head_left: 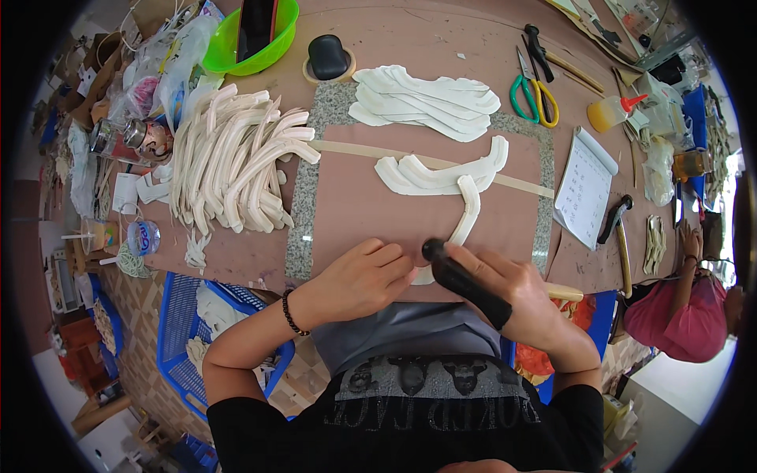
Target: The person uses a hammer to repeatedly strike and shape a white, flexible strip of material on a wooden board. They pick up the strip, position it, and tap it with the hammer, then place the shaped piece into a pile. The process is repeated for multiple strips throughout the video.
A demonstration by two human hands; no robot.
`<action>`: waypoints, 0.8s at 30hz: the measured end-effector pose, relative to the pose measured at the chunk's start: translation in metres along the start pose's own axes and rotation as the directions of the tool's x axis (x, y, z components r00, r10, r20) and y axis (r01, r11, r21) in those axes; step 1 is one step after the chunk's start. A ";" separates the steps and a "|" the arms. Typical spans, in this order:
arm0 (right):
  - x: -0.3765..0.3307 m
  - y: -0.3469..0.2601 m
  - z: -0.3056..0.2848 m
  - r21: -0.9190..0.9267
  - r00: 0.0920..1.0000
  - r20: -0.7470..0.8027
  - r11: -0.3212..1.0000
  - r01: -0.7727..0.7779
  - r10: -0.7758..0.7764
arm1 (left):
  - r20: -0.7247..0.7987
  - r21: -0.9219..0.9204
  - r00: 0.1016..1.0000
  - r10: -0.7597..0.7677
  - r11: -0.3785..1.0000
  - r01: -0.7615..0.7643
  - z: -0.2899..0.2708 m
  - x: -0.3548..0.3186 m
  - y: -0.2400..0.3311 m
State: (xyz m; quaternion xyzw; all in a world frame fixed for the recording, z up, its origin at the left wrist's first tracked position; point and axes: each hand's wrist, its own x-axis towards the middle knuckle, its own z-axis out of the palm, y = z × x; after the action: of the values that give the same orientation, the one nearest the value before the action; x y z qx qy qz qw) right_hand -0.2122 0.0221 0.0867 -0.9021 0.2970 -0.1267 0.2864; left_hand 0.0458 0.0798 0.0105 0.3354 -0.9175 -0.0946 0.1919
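Note:
My right hand (pixel 505 284) is wrapped round a hammer (pixel 473 290) with a black head and a pale wooden handle. The head's round face is just over the brown mat (pixel 363 213), beside my left fingertips. My left hand (pixel 371 276) is closed, its fingers pinching the edge of a white leather-like piece (pixel 423 276), mostly hidden between the hands. A curved cream strip (pixel 467 206) runs from the hammer head up to several overlapping white curved pieces (pixel 441 175). Beyond them lies a stack of flat white pieces (pixel 422 102).
To the left is a big heap of cream strips (pixel 236 162). A green bowl (pixel 252 39), a black round-topped object (pixel 327 59), scissors (pixel 532 94), a glue bottle (pixel 611 114), a notepad (pixel 585 185) and a second hammer (pixel 619 229) lie around. A blue basket (pixel 177 331) stands below; another person (pixel 678 315) sits right.

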 end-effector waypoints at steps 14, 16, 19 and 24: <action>0.005 0.008 0.007 -0.030 0.996 0.089 0.999 -0.012 0.015 | -0.154 -0.024 0.986 -0.067 0.998 0.064 0.009 -0.014 0.000; 0.006 0.005 0.005 0.040 1.000 -0.003 0.999 0.000 0.000 | -0.179 -0.037 0.980 -0.084 0.996 0.079 0.013 -0.016 -0.001; 0.007 0.001 0.015 0.016 0.984 0.173 0.999 -0.035 0.032 | -0.236 -0.027 0.965 -0.111 0.994 0.108 0.015 -0.015 0.004; 0.011 0.002 0.015 -0.024 0.982 0.191 1.000 -0.004 0.008 | -0.287 0.008 0.935 -0.209 0.975 0.220 0.020 -0.017 0.038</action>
State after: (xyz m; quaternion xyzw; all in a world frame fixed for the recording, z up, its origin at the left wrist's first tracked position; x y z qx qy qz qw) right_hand -0.1983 0.0205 0.0736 -0.9125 0.2723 -0.0353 0.3032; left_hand 0.0275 0.1206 -0.0014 0.4474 -0.8399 -0.0471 0.3036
